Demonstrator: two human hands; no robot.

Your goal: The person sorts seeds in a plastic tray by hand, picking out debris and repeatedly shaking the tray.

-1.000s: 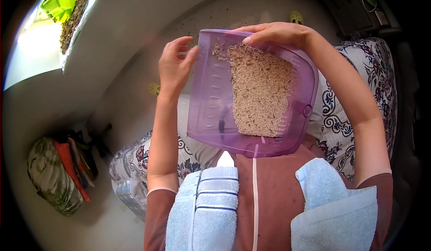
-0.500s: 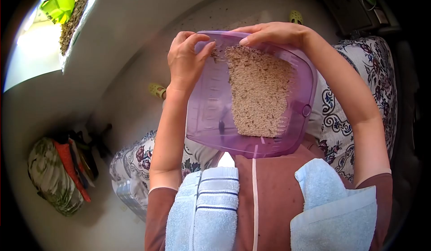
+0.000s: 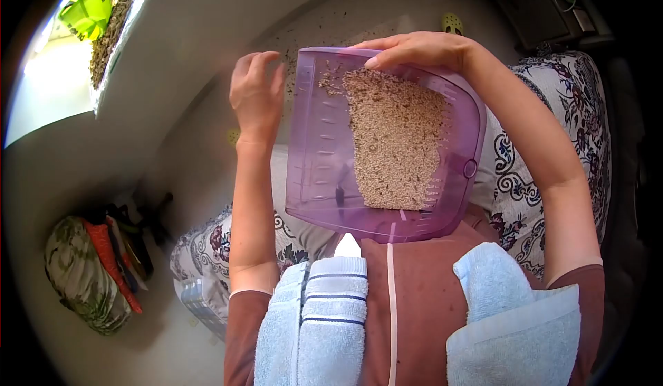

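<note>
A person in a brown short-sleeved shirt holds a purple see-through tray in ctr. of frame, the R hand clamped on its upper rim, thumb inside and fingers over the edge. The L hand, upper L of ctr., is off the tray, just beside its L edge, fingers loosely curled w/ thumb apart; nothing can be made out in its grasp, and it's a bit blurred. The two hands are well apart.

A thick bed of tan grain, flecked w/ dark bits, covers the ctr. and R part of the tray; a small cluster of darker bits sits nr. the tray's upper L corner. The tray's lower edge meets the shirtfront in view; whether it touches can't be told.

Light-blue towels lie on the shirt, a striped one bottom ctr.-L, a plain one bottom R. Floral fabric shows at R. Dark specks dot the floor at top ctr., nr. a yellow-green clog. A bright green bag is upper L; a camo-patterned bundle, lower L.
</note>
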